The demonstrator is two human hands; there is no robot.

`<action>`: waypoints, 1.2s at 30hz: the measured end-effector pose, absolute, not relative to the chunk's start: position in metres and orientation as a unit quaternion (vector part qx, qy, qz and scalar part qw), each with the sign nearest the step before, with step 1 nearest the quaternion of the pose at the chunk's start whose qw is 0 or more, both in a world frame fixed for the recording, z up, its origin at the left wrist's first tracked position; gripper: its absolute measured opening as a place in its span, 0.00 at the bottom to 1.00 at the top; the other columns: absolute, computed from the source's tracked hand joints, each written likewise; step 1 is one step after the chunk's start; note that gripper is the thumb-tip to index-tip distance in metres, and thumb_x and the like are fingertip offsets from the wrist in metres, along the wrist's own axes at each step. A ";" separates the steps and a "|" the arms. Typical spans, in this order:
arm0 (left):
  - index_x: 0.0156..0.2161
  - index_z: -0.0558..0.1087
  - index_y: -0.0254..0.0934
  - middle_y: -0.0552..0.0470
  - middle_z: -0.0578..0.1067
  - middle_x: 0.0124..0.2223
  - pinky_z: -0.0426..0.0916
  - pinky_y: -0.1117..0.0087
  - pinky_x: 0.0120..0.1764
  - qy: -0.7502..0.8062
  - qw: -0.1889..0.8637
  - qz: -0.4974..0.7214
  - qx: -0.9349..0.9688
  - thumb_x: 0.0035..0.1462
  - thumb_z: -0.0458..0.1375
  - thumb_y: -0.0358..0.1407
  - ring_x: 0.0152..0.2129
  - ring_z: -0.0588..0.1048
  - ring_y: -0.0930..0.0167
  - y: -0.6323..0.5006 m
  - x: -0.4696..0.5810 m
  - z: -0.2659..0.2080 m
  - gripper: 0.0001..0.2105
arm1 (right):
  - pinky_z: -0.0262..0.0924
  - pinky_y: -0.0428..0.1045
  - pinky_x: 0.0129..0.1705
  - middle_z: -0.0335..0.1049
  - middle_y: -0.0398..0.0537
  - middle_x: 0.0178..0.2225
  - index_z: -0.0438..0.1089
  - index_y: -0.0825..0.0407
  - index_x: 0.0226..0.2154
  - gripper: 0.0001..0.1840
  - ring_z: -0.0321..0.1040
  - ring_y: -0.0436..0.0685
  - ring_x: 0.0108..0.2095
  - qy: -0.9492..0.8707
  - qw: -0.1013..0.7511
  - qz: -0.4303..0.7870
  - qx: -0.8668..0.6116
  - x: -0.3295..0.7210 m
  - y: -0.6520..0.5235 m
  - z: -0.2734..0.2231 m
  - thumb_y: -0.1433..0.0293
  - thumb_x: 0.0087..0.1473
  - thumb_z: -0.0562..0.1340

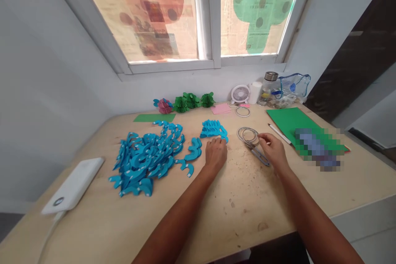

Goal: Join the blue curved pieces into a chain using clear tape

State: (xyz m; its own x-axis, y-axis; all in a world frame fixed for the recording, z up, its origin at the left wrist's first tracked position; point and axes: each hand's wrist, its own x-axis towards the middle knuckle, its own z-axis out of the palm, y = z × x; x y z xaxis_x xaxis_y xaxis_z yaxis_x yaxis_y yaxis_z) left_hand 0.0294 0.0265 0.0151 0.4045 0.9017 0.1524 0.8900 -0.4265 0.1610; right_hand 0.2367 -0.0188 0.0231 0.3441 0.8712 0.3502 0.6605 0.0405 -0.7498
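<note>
Hands apart, the left hand [217, 153] at blue paper [213, 128] just beyond it, the right hand [274, 150] beside scissors [260, 156] and wire [246, 128]; I cannot tell if either grips anything

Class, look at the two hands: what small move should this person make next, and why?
Probably the left hand should close its grip on the small blue paper group: its fingertips are at that group's near edge, while the right hand is beside the nearer wire coil.
</note>
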 end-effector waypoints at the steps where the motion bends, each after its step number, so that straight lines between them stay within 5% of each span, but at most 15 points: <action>1: 0.40 0.70 0.36 0.43 0.72 0.42 0.58 0.63 0.41 0.530 0.040 0.117 0.839 0.56 0.48 0.31 0.42 0.67 0.63 0.025 0.032 0.015 0.10 | 0.58 0.49 0.31 0.73 0.50 0.33 0.71 0.53 0.35 0.16 0.66 0.55 0.29 -0.579 0.427 0.117 -0.685 0.240 -0.020 0.025 0.62 0.49 0.55; 7: 0.45 0.69 0.39 0.47 0.71 0.43 0.58 0.65 0.43 0.466 0.074 0.177 0.863 0.57 0.48 0.30 0.41 0.67 0.66 0.027 0.054 0.013 0.12 | 0.54 0.48 0.32 0.71 0.48 0.32 0.71 0.50 0.34 0.13 0.66 0.57 0.33 -0.646 0.242 0.050 -0.722 0.245 -0.035 0.016 0.61 0.46 0.60; 14: 0.50 0.65 0.46 0.49 0.68 0.45 0.59 0.67 0.41 0.410 0.053 0.137 0.900 0.56 0.46 0.25 0.40 0.67 0.68 0.046 0.076 0.010 0.20 | 0.52 0.48 0.33 0.69 0.49 0.30 0.70 0.51 0.35 0.10 0.64 0.57 0.34 -0.674 0.196 0.002 -0.712 0.236 -0.031 0.000 0.68 0.47 0.59; 18: 0.47 0.68 0.45 0.48 0.67 0.43 0.60 0.67 0.40 0.417 0.050 0.112 0.901 0.56 0.48 0.29 0.40 0.66 0.67 0.051 0.082 0.010 0.15 | 0.54 0.48 0.34 0.69 0.47 0.31 0.70 0.51 0.34 0.10 0.64 0.55 0.34 -0.664 0.258 0.081 -0.697 0.245 -0.032 0.000 0.68 0.46 0.59; 23: 0.40 0.71 0.41 0.47 0.67 0.43 0.61 0.66 0.40 0.429 0.057 0.121 0.893 0.56 0.49 0.32 0.40 0.66 0.66 0.045 0.087 0.014 0.09 | 0.56 0.47 0.29 0.68 0.44 0.28 0.68 0.54 0.35 0.14 0.63 0.52 0.27 -0.538 0.452 0.276 -0.656 0.254 -0.035 0.006 0.64 0.44 0.60; 28: 0.36 0.71 0.39 0.48 0.66 0.49 0.62 0.70 0.39 0.433 0.133 0.204 0.868 0.56 0.49 0.31 0.39 0.68 0.69 0.033 0.082 0.013 0.08 | 0.48 0.43 0.19 0.64 0.39 0.24 0.64 0.53 0.33 0.17 0.57 0.46 0.19 -0.348 0.608 0.398 -0.592 0.252 -0.033 0.013 0.63 0.38 0.64; 36: 0.35 0.68 0.37 0.49 0.74 0.35 0.64 0.70 0.39 0.352 0.208 0.342 0.846 0.58 0.48 0.34 0.35 0.71 0.70 -0.006 0.041 0.008 0.07 | 0.33 0.42 0.15 0.54 0.34 0.18 0.65 0.53 0.31 0.17 0.41 0.41 0.14 -0.314 0.622 0.490 -0.524 0.239 -0.040 0.032 0.59 0.40 0.64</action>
State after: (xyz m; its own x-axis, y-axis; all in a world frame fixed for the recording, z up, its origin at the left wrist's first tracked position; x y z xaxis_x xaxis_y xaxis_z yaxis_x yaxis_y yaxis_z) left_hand 0.0406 -0.0055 0.0078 0.5182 0.7373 0.4335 0.4528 -0.6665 0.5923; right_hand 0.2394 -0.0397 0.0322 0.3240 0.9381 -0.1227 -0.2811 -0.0284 -0.9593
